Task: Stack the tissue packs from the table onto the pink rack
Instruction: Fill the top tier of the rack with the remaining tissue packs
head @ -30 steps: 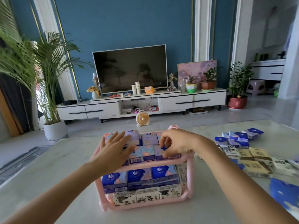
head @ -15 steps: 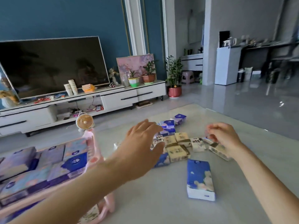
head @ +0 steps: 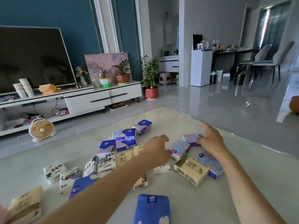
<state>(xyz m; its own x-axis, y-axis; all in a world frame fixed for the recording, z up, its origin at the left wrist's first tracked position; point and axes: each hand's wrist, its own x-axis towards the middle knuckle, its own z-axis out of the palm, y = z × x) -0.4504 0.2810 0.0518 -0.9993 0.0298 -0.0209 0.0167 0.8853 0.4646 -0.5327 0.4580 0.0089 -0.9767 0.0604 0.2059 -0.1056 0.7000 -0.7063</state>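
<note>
On the counter (head: 258, 167), a large blue tissue pack (head: 152, 209) lies nearer than the cream tissue pack (head: 191, 172), and white ink-print packs (head: 64, 175) sit well to its left. Just beyond it, the left grip (head: 156, 148) curls down onto a floral pack (head: 179, 149); I cannot tell whether it has hold. Beyond-right, the right grip (head: 210, 141) is spread wide and holds nothing, touching a lilac pack (head: 192, 139). Farther beyond lie blue-topped packs (head: 142, 126).
</note>
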